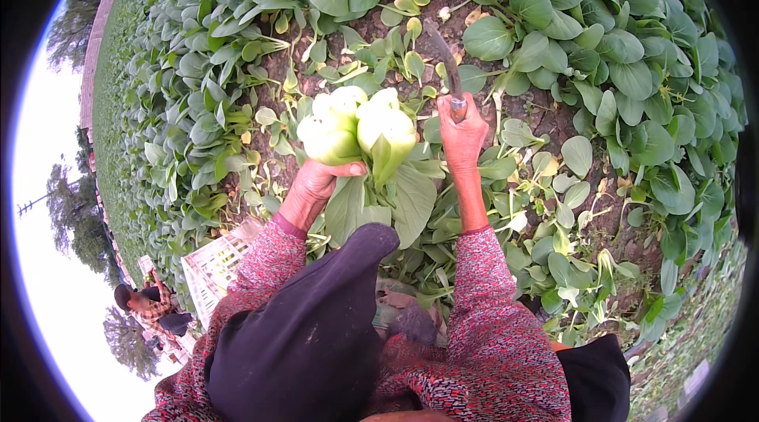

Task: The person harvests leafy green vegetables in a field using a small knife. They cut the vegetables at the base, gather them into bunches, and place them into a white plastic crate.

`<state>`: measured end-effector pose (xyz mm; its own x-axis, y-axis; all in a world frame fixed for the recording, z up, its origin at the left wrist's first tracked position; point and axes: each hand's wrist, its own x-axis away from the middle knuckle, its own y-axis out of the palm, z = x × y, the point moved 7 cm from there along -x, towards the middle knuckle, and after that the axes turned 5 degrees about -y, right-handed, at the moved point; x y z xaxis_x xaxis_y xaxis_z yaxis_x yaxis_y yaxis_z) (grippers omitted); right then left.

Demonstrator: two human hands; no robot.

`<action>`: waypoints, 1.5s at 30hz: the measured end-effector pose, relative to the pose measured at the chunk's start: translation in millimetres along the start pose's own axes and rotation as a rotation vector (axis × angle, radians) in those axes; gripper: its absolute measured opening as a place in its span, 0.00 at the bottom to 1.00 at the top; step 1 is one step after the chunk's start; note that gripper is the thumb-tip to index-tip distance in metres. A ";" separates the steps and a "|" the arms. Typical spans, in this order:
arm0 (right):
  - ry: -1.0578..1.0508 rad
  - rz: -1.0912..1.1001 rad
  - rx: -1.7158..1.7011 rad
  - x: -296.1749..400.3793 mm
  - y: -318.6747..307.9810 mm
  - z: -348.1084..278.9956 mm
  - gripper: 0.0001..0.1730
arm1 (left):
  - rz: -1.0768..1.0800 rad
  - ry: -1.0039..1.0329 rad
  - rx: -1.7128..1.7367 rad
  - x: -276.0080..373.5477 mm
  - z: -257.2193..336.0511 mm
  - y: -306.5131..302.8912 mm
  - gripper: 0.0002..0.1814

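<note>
My left hand [323,182] grips several cut heads of bok choy [341,131], their pale stem ends upward and their leaves [409,197] hanging towards me. The heads sit side by side in front of my body. In my right hand [465,131] is a small curved sickle [447,63], held by its handle with the blade pointing away from me. The blade is to the right of the heads, apart from them, above soil strewn with loose leaves. Part of the sickle's handle is hidden inside my fist.
Growing bok choy [622,60] surrounds the worked soil [533,111] ahead and on both sides. Loose leaves [551,271] litter the ground on the right. A white plastic crate [207,268] stands by my left forearm. Another person [154,309] is farther off at the left.
</note>
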<state>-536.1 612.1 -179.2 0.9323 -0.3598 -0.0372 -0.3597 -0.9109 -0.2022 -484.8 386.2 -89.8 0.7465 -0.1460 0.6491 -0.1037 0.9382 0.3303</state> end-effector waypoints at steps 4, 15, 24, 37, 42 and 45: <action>0.212 -0.013 -0.296 22.2 4.8 -41.8 0.07 | -0.063 0.171 0.172 25.2 5.9 -9.2 0.37; 0.050 -0.154 -0.205 64.9 -10.1 -123.0 0.07 | 0.408 0.621 0.265 297.5 102.5 -163.3 0.20; -0.045 -0.349 -0.338 108.0 33.5 -178.0 0.05 | 0.726 0.787 0.383 489.7 36.5 -317.1 0.20; -0.008 -0.494 -0.098 93.9 36.2 -160.7 0.10 | 1.141 0.659 0.068 642.3 -32.8 -379.4 0.23; 0.005 -0.582 -0.025 101.4 47.1 -165.3 0.11 | 1.230 0.460 -0.102 665.4 -50.8 -383.7 0.26; -0.023 -0.581 0.051 105.7 46.6 -172.8 0.10 | 1.180 0.385 -0.051 657.4 -51.9 -377.6 0.25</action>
<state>-461.1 496.7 -23.4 0.9770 0.2007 0.0723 0.2124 -0.9466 -0.2427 79.3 -47.8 176.7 0.3595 0.8885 0.2852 -0.8233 0.4458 -0.3513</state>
